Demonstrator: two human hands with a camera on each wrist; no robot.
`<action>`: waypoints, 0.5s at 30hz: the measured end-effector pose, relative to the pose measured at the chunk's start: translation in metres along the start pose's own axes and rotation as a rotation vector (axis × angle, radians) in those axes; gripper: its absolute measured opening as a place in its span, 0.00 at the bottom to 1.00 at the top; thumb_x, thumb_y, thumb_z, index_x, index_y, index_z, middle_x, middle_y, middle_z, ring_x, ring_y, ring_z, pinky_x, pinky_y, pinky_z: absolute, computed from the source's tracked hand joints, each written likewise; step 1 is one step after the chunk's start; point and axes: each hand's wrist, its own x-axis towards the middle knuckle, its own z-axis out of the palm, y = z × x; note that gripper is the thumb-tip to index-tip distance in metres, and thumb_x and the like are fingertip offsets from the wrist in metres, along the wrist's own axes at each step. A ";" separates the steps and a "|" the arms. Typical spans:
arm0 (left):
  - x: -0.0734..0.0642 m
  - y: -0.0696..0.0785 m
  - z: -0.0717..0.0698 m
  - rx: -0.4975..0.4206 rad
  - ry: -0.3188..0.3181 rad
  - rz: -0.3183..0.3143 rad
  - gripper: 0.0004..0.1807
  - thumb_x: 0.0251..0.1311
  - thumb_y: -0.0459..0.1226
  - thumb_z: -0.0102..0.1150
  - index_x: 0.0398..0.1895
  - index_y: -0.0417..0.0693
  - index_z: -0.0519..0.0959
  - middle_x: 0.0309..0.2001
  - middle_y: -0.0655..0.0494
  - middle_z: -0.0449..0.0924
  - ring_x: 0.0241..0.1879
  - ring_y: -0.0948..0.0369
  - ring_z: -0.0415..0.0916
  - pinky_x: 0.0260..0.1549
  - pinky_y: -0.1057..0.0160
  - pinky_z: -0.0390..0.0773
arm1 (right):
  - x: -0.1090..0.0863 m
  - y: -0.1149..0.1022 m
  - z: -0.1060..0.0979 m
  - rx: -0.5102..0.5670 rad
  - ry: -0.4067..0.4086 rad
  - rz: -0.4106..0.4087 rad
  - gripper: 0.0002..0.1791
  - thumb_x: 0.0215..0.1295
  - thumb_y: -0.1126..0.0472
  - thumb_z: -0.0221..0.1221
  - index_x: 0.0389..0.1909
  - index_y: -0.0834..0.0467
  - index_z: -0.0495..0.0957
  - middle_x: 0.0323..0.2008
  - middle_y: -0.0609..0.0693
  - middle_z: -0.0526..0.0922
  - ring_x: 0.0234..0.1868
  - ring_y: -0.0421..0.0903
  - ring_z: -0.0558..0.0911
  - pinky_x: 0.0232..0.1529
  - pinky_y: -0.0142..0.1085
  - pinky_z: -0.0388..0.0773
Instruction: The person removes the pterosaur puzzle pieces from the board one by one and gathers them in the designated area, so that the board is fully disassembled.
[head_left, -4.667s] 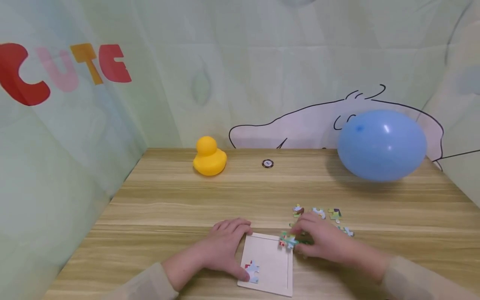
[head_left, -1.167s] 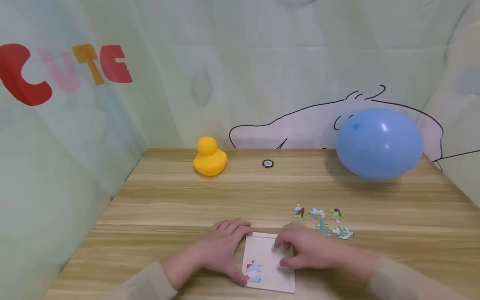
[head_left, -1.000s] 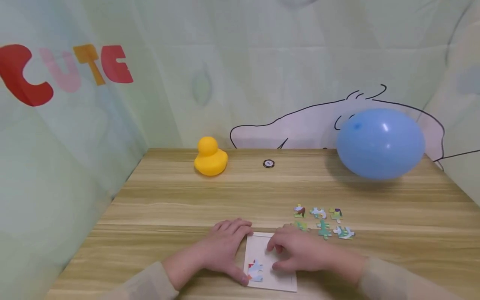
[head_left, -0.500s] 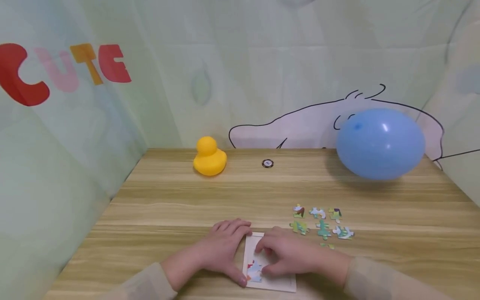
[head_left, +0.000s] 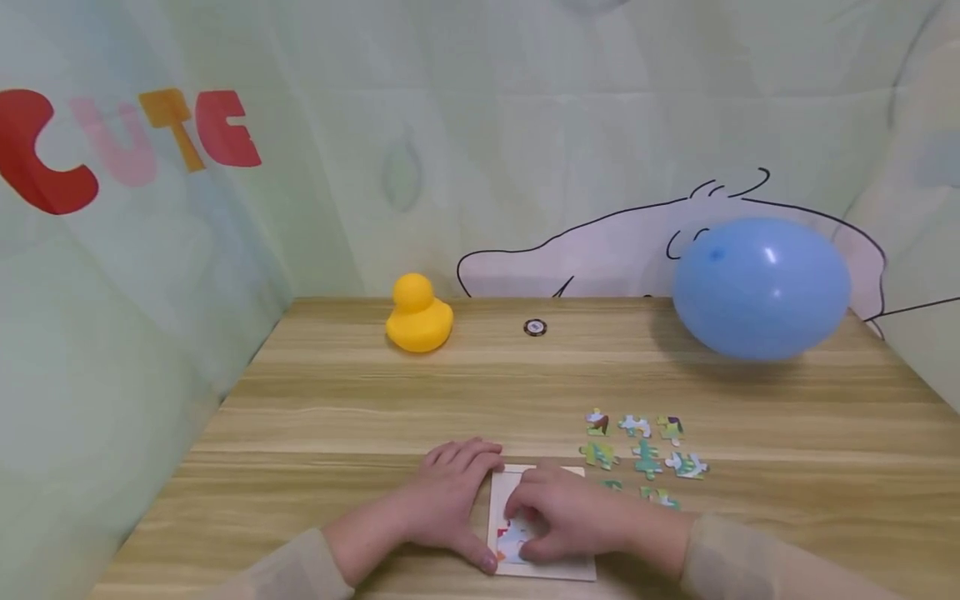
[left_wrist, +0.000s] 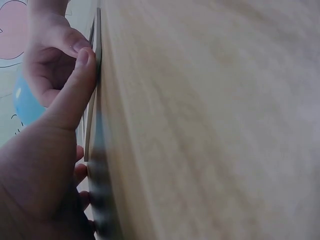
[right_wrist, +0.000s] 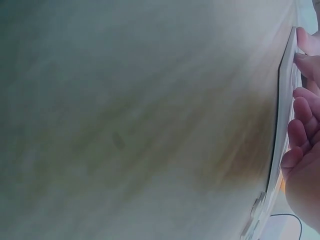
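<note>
A shallow wooden puzzle tray [head_left: 558, 570] lies near the front of the table. In its lower left corner is a light blue jigsaw puzzle piece [head_left: 511, 543] with red on it. My left hand [head_left: 442, 504] is spread along the tray's left side, thumb on the lower corner, fingertips at the upper one. My right hand [head_left: 573, 515] reaches over the tray with curled fingers, forefinger and thumb at the piece's edges, and covers much of the tray. In the right wrist view my right hand [right_wrist: 307, 150] is bent over the tray [right_wrist: 285, 90]; the piece is hidden there.
Several loose puzzle pieces [head_left: 647, 460] lie right of and behind the tray. Farther back are a yellow rubber duck [head_left: 420, 315], a poker chip [head_left: 535, 327] and a blue balloon [head_left: 761, 292]. A printed cloth [head_left: 360, 167] hangs behind the table [head_left: 375, 383].
My right hand held a multicoloured piece at the tray's upper right corner; it has moved left and down to the piece in the corner. My left hand has stayed in place.
</note>
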 end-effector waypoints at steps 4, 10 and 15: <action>0.000 0.000 0.000 0.004 0.004 0.002 0.59 0.28 0.76 0.58 0.63 0.52 0.61 0.68 0.55 0.54 0.67 0.51 0.50 0.62 0.44 0.51 | 0.000 -0.001 0.001 -0.002 -0.012 0.011 0.14 0.50 0.53 0.67 0.38 0.48 0.77 0.30 0.33 0.67 0.35 0.34 0.64 0.36 0.23 0.64; 0.000 0.000 0.000 0.010 0.009 0.008 0.58 0.28 0.76 0.58 0.63 0.52 0.61 0.68 0.55 0.55 0.67 0.52 0.51 0.62 0.44 0.51 | 0.000 -0.001 0.001 -0.008 -0.013 0.007 0.14 0.51 0.53 0.67 0.38 0.48 0.77 0.30 0.33 0.67 0.34 0.34 0.64 0.36 0.23 0.63; -0.001 0.001 0.000 0.008 0.003 -0.005 0.58 0.28 0.75 0.59 0.63 0.52 0.61 0.68 0.55 0.54 0.67 0.50 0.50 0.62 0.44 0.51 | -0.001 0.002 0.000 -0.033 0.013 -0.043 0.14 0.51 0.54 0.66 0.39 0.48 0.77 0.32 0.33 0.69 0.35 0.33 0.65 0.37 0.22 0.64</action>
